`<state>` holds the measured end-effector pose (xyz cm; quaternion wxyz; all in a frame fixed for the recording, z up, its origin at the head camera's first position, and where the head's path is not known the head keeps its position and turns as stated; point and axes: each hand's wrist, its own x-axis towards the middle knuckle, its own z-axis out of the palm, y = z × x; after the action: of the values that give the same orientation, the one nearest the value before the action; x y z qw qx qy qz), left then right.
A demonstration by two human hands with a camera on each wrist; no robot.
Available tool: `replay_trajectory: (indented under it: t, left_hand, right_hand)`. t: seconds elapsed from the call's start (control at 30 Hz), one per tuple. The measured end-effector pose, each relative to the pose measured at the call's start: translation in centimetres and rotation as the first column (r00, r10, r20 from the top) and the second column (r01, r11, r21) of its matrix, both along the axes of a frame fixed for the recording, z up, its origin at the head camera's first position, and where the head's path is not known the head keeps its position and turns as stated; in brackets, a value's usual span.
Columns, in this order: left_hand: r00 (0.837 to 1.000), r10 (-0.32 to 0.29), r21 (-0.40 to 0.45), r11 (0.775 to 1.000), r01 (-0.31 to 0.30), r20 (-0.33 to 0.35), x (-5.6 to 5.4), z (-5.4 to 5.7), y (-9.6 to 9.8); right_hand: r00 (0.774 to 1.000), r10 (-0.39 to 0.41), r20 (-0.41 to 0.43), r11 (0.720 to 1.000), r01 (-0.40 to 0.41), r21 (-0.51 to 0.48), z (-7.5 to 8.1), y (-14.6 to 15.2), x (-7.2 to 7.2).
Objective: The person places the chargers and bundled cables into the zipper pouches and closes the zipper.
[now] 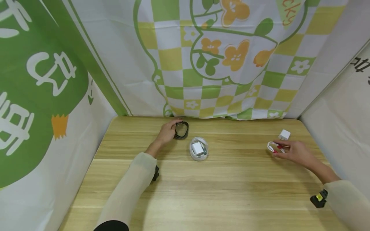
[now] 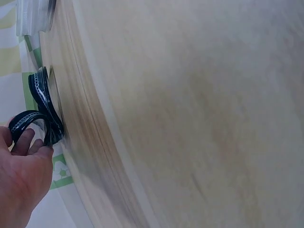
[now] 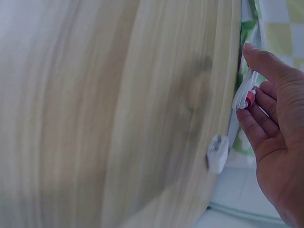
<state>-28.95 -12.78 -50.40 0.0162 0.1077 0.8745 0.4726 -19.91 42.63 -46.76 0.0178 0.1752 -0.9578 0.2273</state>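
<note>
At the back edge of the table my left hand grips a coiled black cord. Up close in the left wrist view the black cord shows a pale chain-like line, and fingers curl through one loop. Over on the right, my right hand pinches a small coiled white cable with red parts. Thumb and fingertips hold the white cable in the right wrist view. Just behind that hand lies a white charger plug, apart from it.
Between the hands stands a clear round container with a white charger plug and a cable inside. Patterned cloth hangs along the back edge of the wooden table. More cloth hangs on both sides.
</note>
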Motion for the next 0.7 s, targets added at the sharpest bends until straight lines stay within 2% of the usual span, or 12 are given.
replay_trajectory:
  t: [0.4,0.7]
  left_hand:
    - [1.0,-0.01,-0.064,0.998,0.011,0.015,-0.4,-0.2,-0.7]
    - [0.999,-0.003,-0.084,0.996,0.005,0.034,-0.7,-0.3,-1.2]
  right_hand:
    - [0.996,0.069,-0.049,0.997,-0.067,0.029,0.3,-2.2,-1.0]
    - [0.991,0.127,-0.037,0.992,-0.127,0.016,1.0,-3.3,-1.7]
